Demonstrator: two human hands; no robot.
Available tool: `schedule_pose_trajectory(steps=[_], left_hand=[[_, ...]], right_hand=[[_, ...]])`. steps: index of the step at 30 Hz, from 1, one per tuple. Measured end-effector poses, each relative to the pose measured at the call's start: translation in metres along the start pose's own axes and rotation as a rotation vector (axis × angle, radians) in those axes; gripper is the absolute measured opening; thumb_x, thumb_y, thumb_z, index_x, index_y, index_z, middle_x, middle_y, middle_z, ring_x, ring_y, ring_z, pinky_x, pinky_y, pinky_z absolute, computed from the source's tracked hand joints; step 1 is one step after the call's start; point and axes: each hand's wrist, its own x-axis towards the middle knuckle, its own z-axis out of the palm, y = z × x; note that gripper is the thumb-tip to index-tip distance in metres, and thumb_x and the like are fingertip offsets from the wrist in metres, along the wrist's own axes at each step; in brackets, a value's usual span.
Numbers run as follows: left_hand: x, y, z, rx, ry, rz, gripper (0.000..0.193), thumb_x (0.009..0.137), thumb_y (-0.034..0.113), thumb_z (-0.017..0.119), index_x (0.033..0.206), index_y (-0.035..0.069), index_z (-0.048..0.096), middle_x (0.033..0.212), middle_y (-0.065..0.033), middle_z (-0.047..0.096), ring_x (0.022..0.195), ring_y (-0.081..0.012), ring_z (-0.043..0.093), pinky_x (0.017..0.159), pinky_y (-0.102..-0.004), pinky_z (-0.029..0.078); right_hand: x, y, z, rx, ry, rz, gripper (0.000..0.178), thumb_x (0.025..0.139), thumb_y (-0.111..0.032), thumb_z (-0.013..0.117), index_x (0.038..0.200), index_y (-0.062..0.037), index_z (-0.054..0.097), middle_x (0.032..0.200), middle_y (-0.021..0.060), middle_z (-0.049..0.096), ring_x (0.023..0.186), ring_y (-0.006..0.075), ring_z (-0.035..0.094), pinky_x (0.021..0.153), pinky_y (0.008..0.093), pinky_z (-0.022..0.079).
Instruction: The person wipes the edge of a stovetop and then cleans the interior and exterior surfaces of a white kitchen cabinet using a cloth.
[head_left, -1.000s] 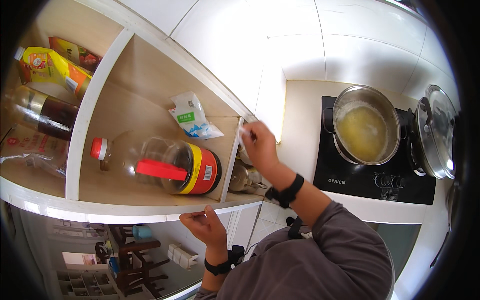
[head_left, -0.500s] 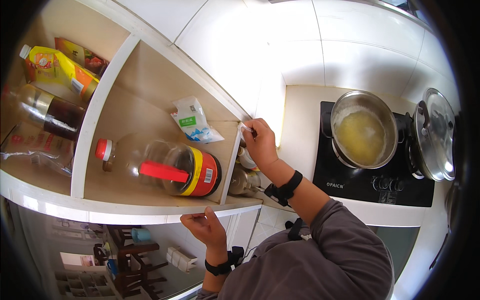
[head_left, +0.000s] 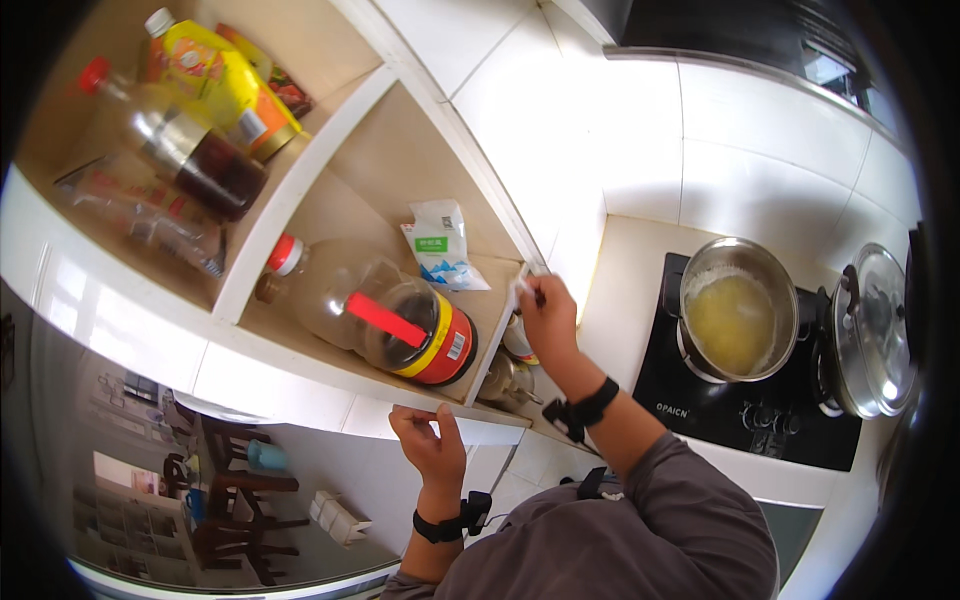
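My right hand (head_left: 548, 312) is at the right-hand end of the cabinet shelf, its fingers pinched on a thin, whitish, crumpled piece (head_left: 522, 286) that looks like plastic. My left hand (head_left: 430, 446) is by the front edge of the cabinet (head_left: 375, 412), fingers loosely curled, thumb raised apart, nothing visible in it. On the shelf between them lies a large clear jug (head_left: 400, 320) with a red cap, a red handle and dark liquid at its base. Behind the jug leans a white packet (head_left: 440, 245) with a green label.
A steel pot (head_left: 735, 310) of yellowish liquid stands on a black gas stove (head_left: 660, 375) to the right, beside a pot with a glass lid (head_left: 880, 330). Jars (head_left: 507, 380) stand below my right hand. A red-capped bottle (head_left: 185, 150) and yellow pouch (head_left: 230, 85) fill the left compartment.
The view has turned and shifted, so cabinet and stove appear lower and farther right. My right hand keeps its pinch at the shelf end; my left hand remains near the front edge.
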Motion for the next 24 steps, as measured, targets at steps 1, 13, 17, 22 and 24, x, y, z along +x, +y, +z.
schedule_pose_trajectory(steps=[1, 13, 17, 22, 24], left_hand=[[0.001, 0.001, -0.001, -0.001, 0.021, 0.002, 0.022, 0.09, 0.002, 0.058, 0.098, 0.004, 0.038, 0.091, -0.0048, 0.04, 0.08, -0.0112, 0.04, 0.074, -0.0245, 0.037], [0.003, 0.034, -0.016, -0.079, 0.01, -0.033, 0.019, 0.085, -0.003, 0.064, 0.098, 0.0, 0.05, 0.092, -0.0091, 0.053, 0.08, -0.0162, 0.055, 0.075, -0.0264, 0.048], [0.016, 0.069, -0.024, 0.004, 0.008, 0.198, 0.041, 0.08, -0.005, 0.068, 0.119, -0.002, 0.059, 0.101, -0.0131, 0.059, 0.086, -0.0211, 0.06, 0.076, -0.0287, 0.05], [0.016, 0.066, -0.041, 0.164, 0.101, 0.294, 0.035, 0.08, -0.004, 0.069, 0.114, 0.0, 0.064, 0.099, -0.0152, 0.059, 0.086, -0.0236, 0.06, 0.073, -0.0298, 0.049], [0.018, 0.065, -0.045, 0.122, 0.152, 0.282, 0.03, 0.081, -0.005, 0.067, 0.111, -0.001, 0.065, 0.097, -0.0155, 0.059, 0.085, -0.024, 0.06, 0.073, -0.03, 0.049]], right_hand=[[-0.013, -0.007, -0.002, 0.019, -0.054, 0.038, 0.005, 0.085, -0.003, 0.064, 0.088, -0.001, 0.061, 0.079, 0.0136, 0.057, 0.065, 0.0248, 0.056, 0.06, 0.0336, 0.046], [-0.045, -0.119, -0.032, 0.456, -0.698, 0.121, 0.013, 0.089, 0.005, 0.059, 0.101, 0.0005, 0.06, 0.096, 0.0055, 0.061, 0.084, 0.0106, 0.062, 0.072, 0.0234, 0.051], [-0.053, -0.148, -0.032, 0.636, -0.851, 0.082, 0.013, 0.091, 0.004, 0.059, 0.103, -0.0004, 0.061, 0.105, 0.0078, 0.063, 0.09, 0.0122, 0.063, 0.073, 0.024, 0.052], [-0.053, -0.158, -0.029, 0.545, -0.965, -0.144, 0.017, 0.09, 0.005, 0.058, 0.105, 0.0009, 0.062, 0.11, 0.0112, 0.063, 0.09, 0.0146, 0.064, 0.074, 0.0252, 0.053], [-0.051, -0.165, -0.027, 0.539, -1.014, -0.149, 0.021, 0.089, 0.003, 0.06, 0.11, 0.0011, 0.064, 0.112, 0.0127, 0.062, 0.088, 0.0162, 0.066, 0.072, 0.0268, 0.055]])
